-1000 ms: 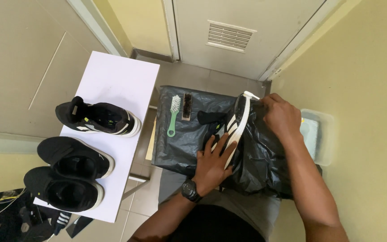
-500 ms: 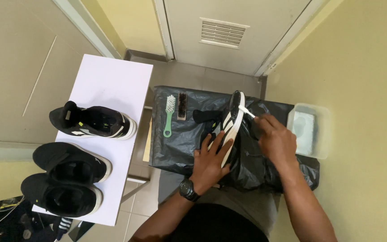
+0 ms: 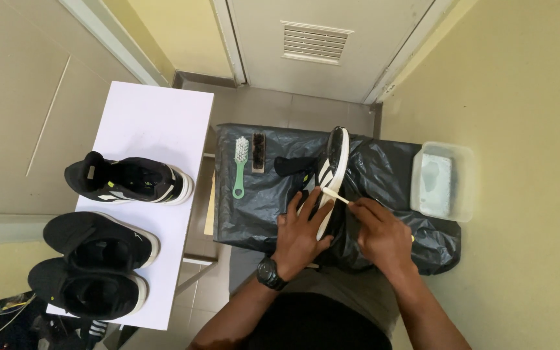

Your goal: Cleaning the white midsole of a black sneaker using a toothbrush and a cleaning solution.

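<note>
Was cramped home corridor: tiled floor (image 3: 273,107), vented door (image 3: 319,45), yellow walls (image 3: 520,97), shoes (image 3: 128,181) lined on white surface (image 3: 157,116).

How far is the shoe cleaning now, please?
Done: cannot tell; no shoe looks plainly finished. In hand: the left hand steadies a black shoe with a white sole on the black plastic sheet, while the right hand works a thin stick along its sole. Left: three black shoes wait on the white table; the green brush lies unused.

Lower part of the black-and-white shoe (image 3: 332,170) is hidden behind the left hand (image 3: 303,233). Thin pale tool (image 3: 334,196) end is buried in the right hand (image 3: 384,236); type can't be told. Tub (image 3: 442,181) contents are blurred. Both forearms are cut off by the bottom edge.
</note>
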